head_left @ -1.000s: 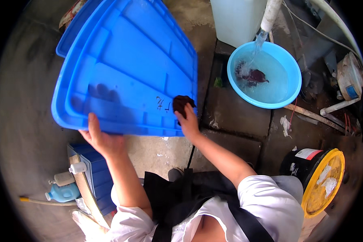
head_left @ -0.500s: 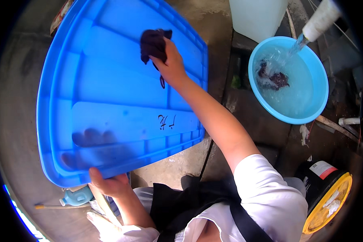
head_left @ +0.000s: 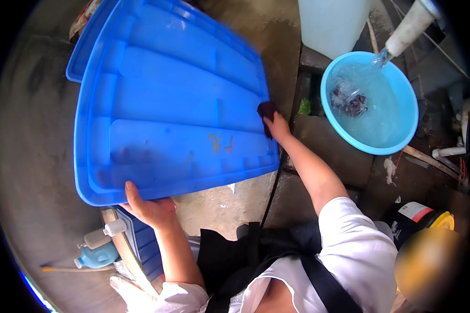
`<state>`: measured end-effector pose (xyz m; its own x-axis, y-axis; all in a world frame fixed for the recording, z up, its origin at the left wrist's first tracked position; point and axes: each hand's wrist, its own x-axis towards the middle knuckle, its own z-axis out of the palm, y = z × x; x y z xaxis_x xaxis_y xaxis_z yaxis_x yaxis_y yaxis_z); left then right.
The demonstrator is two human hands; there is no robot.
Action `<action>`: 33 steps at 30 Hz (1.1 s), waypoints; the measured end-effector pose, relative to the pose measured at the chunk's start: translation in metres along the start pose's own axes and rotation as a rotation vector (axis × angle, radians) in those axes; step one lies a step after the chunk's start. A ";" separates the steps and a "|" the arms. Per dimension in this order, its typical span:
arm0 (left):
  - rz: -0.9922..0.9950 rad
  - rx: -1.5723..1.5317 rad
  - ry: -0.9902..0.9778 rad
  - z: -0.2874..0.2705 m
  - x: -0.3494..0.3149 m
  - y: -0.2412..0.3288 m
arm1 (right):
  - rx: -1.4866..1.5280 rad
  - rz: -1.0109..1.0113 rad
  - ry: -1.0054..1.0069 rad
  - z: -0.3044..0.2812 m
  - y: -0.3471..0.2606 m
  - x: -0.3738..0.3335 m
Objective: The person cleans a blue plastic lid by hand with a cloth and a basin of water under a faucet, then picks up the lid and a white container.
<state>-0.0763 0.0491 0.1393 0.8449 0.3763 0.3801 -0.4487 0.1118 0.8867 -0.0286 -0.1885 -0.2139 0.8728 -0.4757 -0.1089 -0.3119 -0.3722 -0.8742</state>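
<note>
A large blue plastic lid with raised ribs is held up tilted in front of me. My left hand grips its near edge at the lower left, thumb on top and fingers underneath, partly hidden. At the lid's right edge my right hand presses a dark maroon cloth, its fingers closed around it. Short handwritten marks show on the lid's near panel. Part of a second blue lid appears behind it at the upper left.
On the right, water runs from a pale pipe into a light-blue basin with another dark cloth in it. A whitish container stands behind. A black bucket is at lower right; a blue jug lies lower left.
My right hand has moved the cloth from the lid's upper middle to its right edge. The lid has shifted right, its near left corner higher, and the second lid has come into view.
</note>
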 end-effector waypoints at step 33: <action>-0.069 -0.308 -0.088 0.063 -0.054 0.022 | 0.685 0.453 0.151 -0.313 -0.037 0.029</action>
<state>-0.1136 -0.0270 0.1546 0.8922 0.2784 0.3556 -0.4454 0.4121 0.7948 -0.1093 -0.4386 -0.0369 0.6427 -0.5827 -0.4974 -0.2808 0.4248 -0.8606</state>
